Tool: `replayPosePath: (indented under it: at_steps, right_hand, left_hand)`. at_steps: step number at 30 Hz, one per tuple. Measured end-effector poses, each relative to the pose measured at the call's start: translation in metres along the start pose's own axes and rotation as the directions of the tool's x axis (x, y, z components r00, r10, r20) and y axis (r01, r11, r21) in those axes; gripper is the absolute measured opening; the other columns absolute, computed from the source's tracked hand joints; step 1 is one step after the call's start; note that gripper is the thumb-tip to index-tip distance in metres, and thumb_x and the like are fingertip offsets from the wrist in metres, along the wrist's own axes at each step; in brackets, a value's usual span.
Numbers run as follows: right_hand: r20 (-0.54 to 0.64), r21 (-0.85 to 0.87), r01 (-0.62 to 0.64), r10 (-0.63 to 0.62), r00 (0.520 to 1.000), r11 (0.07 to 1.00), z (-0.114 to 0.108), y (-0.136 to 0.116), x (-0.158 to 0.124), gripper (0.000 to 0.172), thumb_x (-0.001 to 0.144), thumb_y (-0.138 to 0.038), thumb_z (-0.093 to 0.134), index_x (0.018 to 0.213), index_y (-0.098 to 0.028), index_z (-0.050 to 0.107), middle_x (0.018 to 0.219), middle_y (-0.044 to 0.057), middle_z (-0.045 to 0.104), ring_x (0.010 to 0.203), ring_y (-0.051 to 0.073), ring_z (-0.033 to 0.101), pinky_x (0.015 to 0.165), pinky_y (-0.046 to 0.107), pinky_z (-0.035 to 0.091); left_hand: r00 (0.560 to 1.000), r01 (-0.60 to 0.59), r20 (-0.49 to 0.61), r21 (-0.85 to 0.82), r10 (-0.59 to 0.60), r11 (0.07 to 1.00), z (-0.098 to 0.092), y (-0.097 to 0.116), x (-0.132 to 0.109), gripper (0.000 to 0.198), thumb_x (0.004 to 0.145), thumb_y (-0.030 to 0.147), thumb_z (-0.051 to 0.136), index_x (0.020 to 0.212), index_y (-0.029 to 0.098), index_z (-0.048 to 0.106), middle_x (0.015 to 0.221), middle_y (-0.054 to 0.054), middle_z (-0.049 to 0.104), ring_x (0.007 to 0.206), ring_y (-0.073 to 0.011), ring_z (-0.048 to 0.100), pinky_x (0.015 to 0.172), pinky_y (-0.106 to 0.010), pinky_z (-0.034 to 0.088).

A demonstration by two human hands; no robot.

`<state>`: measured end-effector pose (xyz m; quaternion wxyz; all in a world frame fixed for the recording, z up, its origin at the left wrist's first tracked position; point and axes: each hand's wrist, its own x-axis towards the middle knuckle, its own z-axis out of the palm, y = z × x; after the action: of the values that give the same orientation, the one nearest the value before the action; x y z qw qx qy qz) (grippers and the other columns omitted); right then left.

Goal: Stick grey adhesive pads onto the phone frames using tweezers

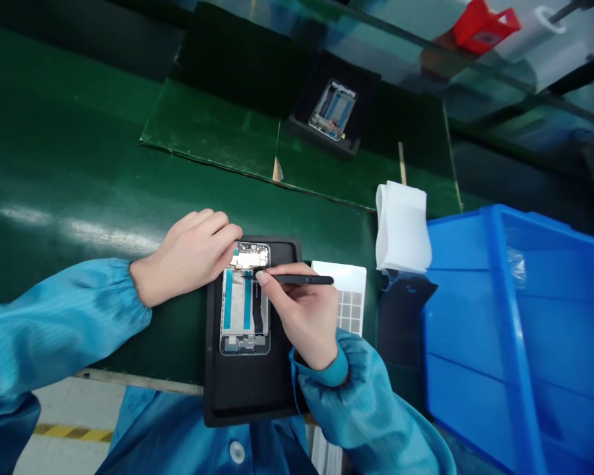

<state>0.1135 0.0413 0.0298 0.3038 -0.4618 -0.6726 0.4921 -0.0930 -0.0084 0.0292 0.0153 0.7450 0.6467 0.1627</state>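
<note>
An opened smartphone [238, 303] lies in a black tray [252, 389], its circuit board at the top and two blue strips and a dark flex cable below. My right hand [304, 310] pinches black tweezers [304, 280], whose tip reaches over the phone just under the board. At the phone's upper left corner rests my left hand [191, 254], fingers curled inward. Its fingertips are hidden, so I cannot make out what they grip.
A sheet with grey squares [350, 305] lies right of the tray. Beyond it are white folded wipes [403, 227] and a large blue bin [468, 316]. Further back, a second opened phone [333, 111] sits in another black tray [349, 144] on a green board [218, 138].
</note>
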Motion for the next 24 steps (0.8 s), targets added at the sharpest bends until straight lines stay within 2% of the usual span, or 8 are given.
replayPosePath:
  at_steps: [8, 24]
  right_hand:
    - [0.001, -0.045, 0.018, -0.018, 1.0, 0.999, -0.0002, 0.0001, -0.0006, 0.011, 0.079, -0.03, 0.08, 0.08, -0.022, 0.073, 0.068, -0.001, 0.072, 0.055, 0.014, 0.064, 0.049, 0.024, 0.053]
    - [0.008, -0.089, 0.048, -0.047, 0.999, 0.995, -0.0017, 0.0007, -0.0004, 0.009, 0.081, -0.029, 0.079, 0.082, -0.021, 0.073, 0.069, -0.001, 0.072, 0.056, 0.013, 0.064, 0.05, 0.023, 0.052]
  left_hand:
    - [0.999, 0.044, 0.01, -0.01, -0.044, 0.999, 0.0014, -0.0058, -0.0076, 0.024, 0.099, 0.025, 0.042, 0.101, 0.017, 0.065, 0.091, -0.008, 0.064, 0.084, -0.0228, 0.056, 0.075, -0.037, 0.044]
    - [1.0, 0.024, -0.006, 0.003, -0.024, 1.0, 0.0024, -0.0055, -0.0081, 0.023, 0.099, 0.026, 0.044, 0.101, 0.017, 0.065, 0.09, -0.007, 0.063, 0.083, -0.023, 0.056, 0.074, -0.037, 0.044]
